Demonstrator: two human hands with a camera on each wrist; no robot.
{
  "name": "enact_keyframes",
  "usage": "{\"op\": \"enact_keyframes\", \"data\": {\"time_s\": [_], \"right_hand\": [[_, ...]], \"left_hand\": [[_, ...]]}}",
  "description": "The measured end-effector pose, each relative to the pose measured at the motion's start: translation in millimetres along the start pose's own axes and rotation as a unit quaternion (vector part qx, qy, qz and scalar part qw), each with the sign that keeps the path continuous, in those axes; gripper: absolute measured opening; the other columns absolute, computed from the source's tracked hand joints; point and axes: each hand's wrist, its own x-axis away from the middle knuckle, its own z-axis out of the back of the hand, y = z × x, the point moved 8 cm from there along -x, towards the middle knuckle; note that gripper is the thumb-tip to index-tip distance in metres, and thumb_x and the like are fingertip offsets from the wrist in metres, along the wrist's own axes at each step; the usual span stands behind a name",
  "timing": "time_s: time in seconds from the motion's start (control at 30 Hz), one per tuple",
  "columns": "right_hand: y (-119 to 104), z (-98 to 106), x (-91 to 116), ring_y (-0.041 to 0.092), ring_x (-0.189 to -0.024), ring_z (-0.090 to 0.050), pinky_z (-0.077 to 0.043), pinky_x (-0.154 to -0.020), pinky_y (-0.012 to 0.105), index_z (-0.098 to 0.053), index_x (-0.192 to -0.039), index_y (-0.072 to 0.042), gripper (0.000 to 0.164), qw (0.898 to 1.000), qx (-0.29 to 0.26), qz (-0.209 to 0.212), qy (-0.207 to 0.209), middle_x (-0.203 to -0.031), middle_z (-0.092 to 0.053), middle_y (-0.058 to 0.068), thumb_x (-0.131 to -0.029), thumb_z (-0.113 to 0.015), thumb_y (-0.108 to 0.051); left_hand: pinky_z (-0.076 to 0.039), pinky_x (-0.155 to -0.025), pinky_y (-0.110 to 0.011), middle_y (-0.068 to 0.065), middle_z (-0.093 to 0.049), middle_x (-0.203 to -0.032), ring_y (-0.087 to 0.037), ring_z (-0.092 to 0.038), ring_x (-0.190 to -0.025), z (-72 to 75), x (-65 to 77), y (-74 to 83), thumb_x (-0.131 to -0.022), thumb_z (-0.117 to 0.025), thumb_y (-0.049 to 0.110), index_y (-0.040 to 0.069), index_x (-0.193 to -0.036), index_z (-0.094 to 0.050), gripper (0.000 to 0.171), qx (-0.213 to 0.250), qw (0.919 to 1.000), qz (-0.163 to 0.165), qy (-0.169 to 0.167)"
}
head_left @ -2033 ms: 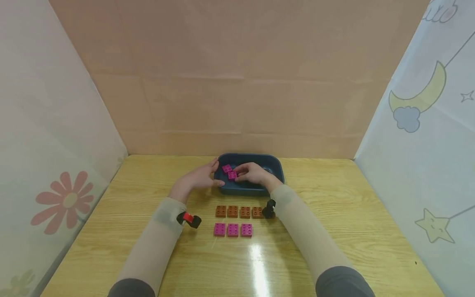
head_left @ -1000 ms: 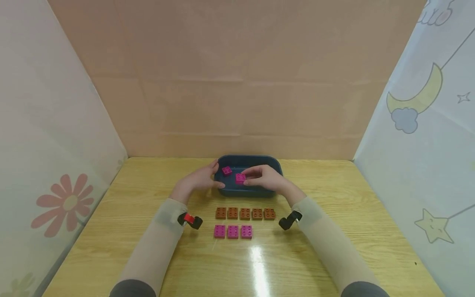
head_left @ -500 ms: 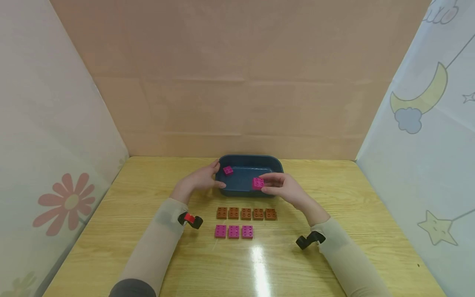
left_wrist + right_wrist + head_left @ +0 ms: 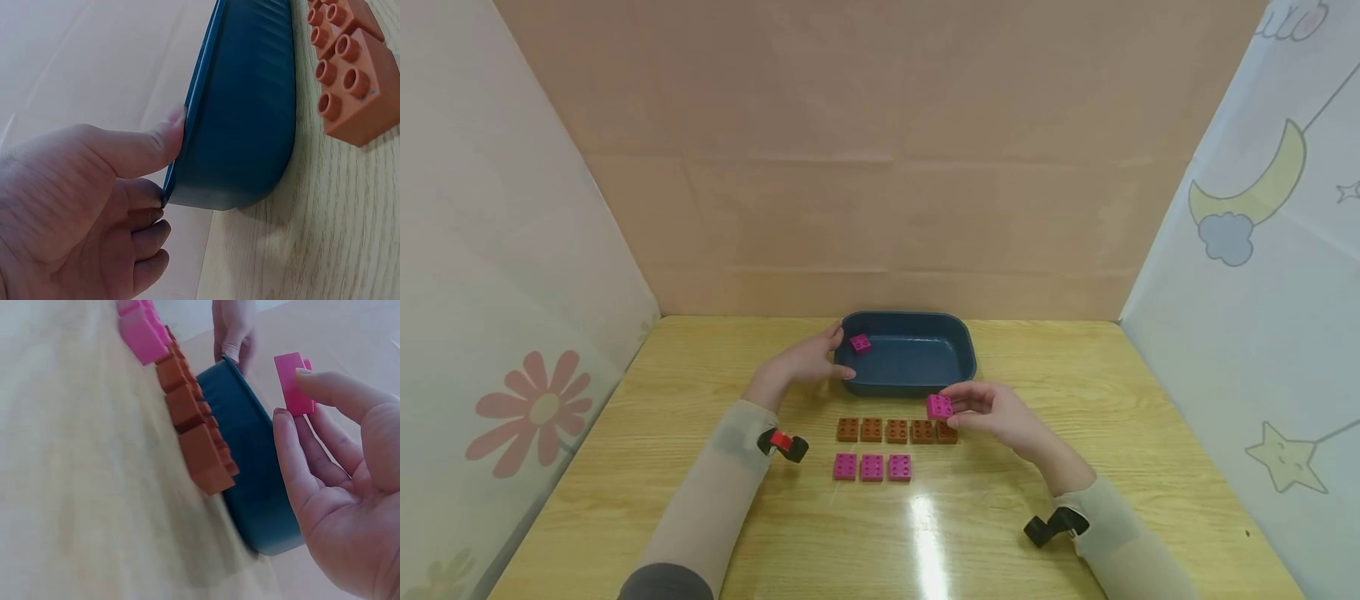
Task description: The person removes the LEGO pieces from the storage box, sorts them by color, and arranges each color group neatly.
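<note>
My right hand pinches a magenta toy brick between thumb and fingertips, in front of the dark blue bin. In the head view this brick overlaps the right end of a row of orange-brown bricks. With thumb and fingers, my left hand grips the rim at the bin's left end. Inside the bin, near its back left corner, lies another magenta brick. The right wrist view shows the held brick on its side, thumb on one face and a fingertip at its lower edge.
Nearer to me than the orange-brown row, three magenta bricks lie in a line on the wooden table. A tan backdrop rises behind the table, with printed white panels at both sides.
My right hand has lifted the magenta brick out of the bin and carried it right and toward me, past the front rim. My left hand has stayed at the bin's left end.
</note>
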Motion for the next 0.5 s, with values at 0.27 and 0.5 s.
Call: {"op": "enact_keyframes", "data": {"time_s": [0.27,0.5], "right_hand": [[8.4,-12.6,14.7,0.027,-0.111,-0.073,-0.062,-0.09,0.032,-0.069,-0.133,0.004,0.047,1.0,0.01,-0.006,-0.024,-0.126,-0.073,0.019,-0.092,-0.085,-0.009],[10.6,-21.3,20.8,0.03,-0.108,-0.073,-0.062,-0.086,0.031,-0.072,-0.13,0.002,0.044,0.998,0.039,-0.022,-0.052,-0.119,-0.076,0.017,-0.09,-0.086,-0.008]], "left_hand": [[-0.014,-0.131,-0.051,-0.014,0.0,-0.179,-0.036,-0.009,-0.164,-0.6,-1.3,-2.2,-0.103,-0.075,0.033,-0.002,-0.169,-0.016,0.095,-0.008,1.0,0.002,0.001],[-0.016,-0.131,-0.052,-0.013,0.0,-0.179,-0.036,-0.012,-0.163,-0.6,-2.3,-3.5,-0.103,-0.074,0.035,-0.001,-0.17,-0.015,0.096,-0.014,0.9999,0.003,0.001]]}}
